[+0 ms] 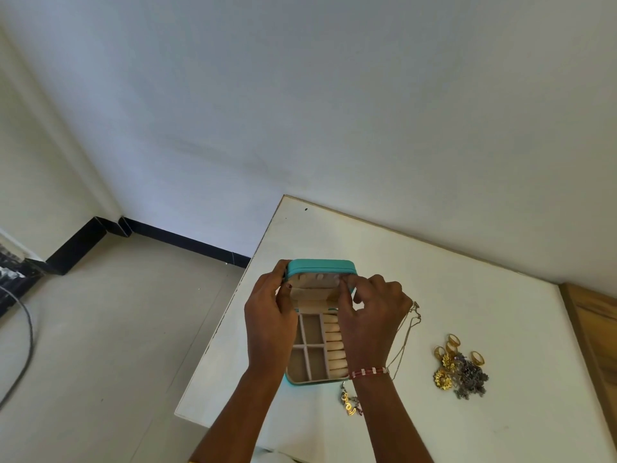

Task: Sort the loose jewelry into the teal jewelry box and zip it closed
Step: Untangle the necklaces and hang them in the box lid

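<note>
The head view looks down on a white surface [417,295] in the lower right of the frame, set against a pale wall [334,95]. Near the lower centre stands the teal jewelry box [320,266], open, its lid raised upright at the far end and its base lying flat toward the person. The base shows beige lining, with square compartments [309,345] on the left and a row of ring rolls [334,342] on the right.

The left hand [268,325] holds the left edge of the lid, its grip closed round that edge with the thumb lying on the inner lining. The right hand [370,322] is at the lid's upper right corner, fingers curled and pinching at the lining there; a thin chain [405,332] trails down from under this hand toward the wrist, though how it is held cannot be told. A red and white beaded bracelet [369,372] sits on the right wrist.

Loose jewelry lies on the surface to the right of the box, well apart from it: several gold rings [452,342] and a tangle of gold and grey pieces [462,375]. Just below the box's near edge lies a small gold charm piece [350,404].

At the left of the frame the floor [117,312] meets a black skirting board [183,242].
</note>
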### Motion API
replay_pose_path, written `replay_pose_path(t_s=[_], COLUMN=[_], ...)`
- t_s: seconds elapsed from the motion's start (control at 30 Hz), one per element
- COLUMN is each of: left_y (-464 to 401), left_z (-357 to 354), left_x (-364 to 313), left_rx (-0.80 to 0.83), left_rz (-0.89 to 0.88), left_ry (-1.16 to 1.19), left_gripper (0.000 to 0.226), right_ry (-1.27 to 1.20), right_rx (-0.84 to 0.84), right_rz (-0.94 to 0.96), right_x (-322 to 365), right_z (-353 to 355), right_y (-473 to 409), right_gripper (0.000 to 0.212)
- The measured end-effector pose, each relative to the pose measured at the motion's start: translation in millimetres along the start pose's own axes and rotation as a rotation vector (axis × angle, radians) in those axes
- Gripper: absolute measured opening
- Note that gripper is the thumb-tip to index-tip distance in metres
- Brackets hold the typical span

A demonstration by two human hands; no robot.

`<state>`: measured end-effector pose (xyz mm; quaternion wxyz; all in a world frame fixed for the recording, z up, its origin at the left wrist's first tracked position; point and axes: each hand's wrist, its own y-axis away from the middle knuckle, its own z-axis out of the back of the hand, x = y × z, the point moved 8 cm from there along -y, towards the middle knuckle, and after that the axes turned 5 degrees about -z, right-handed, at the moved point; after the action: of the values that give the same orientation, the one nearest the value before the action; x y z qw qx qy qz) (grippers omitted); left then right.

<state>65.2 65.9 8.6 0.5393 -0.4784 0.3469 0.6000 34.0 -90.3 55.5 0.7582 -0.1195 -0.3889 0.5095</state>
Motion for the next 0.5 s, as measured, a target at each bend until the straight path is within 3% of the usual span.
replay_pose_path(t_s=[0.1, 0.23, 0.5], left_y=[1, 2, 6], left_z=[-2, -1, -1], left_x=[-1, -4, -4], left_rx=[0.006, -0.001, 0.000], left_rz=[-0.006, -0.023, -0.062], left_ry=[0.005, 0.011, -0.022], left_gripper=[0.039, 0.040, 0.042], right_ry=[0.026, 0.096, -0.251], right_rx=[-0.003, -0.034, 0.033], right_rz=[0.097, 0.027, -0.579], right_x=[10, 8, -21], right_z=[-2, -5, -18], right_y=[3, 2, 12], right_gripper=[0.028, 0.023, 0.006])
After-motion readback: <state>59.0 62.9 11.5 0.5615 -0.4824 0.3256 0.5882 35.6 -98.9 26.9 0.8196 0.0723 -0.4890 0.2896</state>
